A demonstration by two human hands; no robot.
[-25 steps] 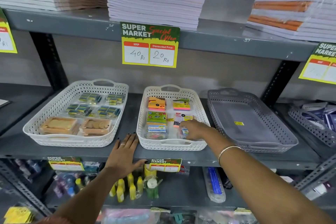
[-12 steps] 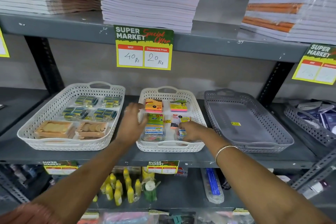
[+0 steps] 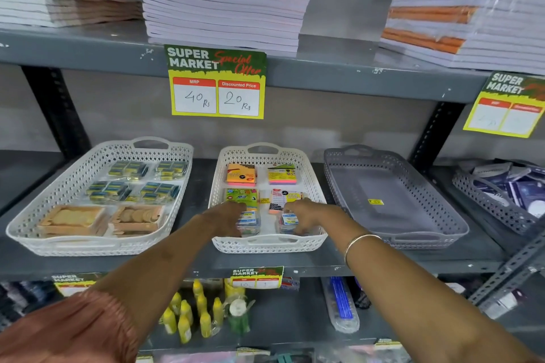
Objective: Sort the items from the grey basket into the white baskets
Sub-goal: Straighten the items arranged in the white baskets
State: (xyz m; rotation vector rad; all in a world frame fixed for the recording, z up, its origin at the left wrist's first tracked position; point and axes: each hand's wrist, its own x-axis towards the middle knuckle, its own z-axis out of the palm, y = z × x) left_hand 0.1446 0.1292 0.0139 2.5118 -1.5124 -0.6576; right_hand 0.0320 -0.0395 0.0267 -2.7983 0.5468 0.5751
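Two white baskets [image 3: 165,153] filled, grey basket [image 3: 455,228] bare

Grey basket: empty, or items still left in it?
Empty. The grey basket shows only its bare floor with a small yellow sticker; no items lie inside.

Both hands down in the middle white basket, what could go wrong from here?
1. Left hand and right hand rest on the two small front packs; nudging may skew the tidy rows.
2. The middle white basket sits near the shelf's front edge; a pull might slide it off.
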